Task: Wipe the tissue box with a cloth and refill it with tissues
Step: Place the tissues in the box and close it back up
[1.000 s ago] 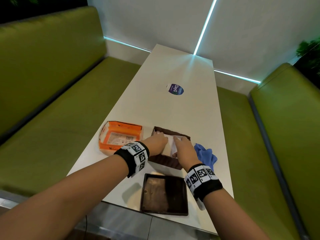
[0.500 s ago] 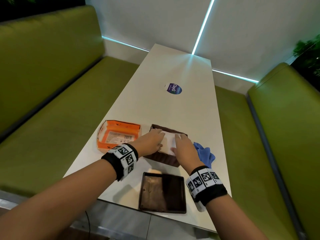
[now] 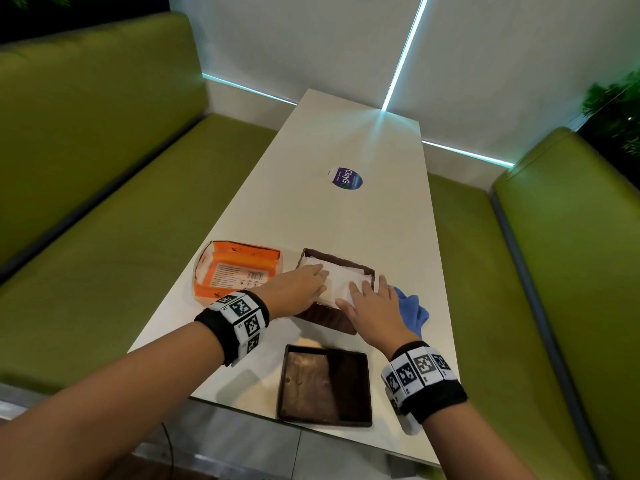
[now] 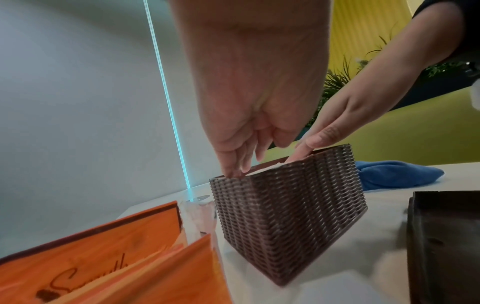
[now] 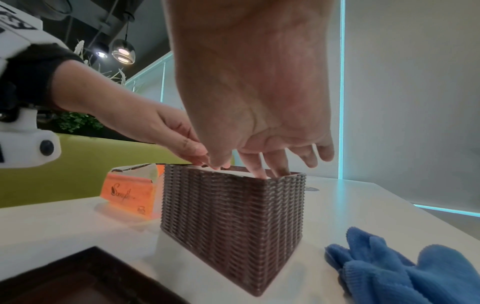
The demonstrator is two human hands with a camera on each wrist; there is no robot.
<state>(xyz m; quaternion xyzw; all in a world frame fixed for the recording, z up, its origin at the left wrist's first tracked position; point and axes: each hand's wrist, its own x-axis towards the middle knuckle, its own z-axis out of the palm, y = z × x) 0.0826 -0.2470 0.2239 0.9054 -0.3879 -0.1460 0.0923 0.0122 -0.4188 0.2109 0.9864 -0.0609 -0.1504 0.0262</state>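
Woven brown tissue box [image 3: 332, 315]: upright on the desk [image 3: 346, 216], open top up, long axis slanting left-far to right-near.
Tissues [image 3: 341, 277]: white stack filling the box.
Left hand [image 3: 294, 291]: fingers straight, pressing the tissues.
Right hand [image 3: 375, 308]: fingers extended, pressing the tissues.
Cloth [image 3: 412, 311]: blue, just right of the box.

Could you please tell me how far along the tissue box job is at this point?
Seemingly done: blue cloth lies aside; orange packet is open. In hand: left hand and right hand press tissues into the tissue box. Left: refit the lid, lying nearer the person.
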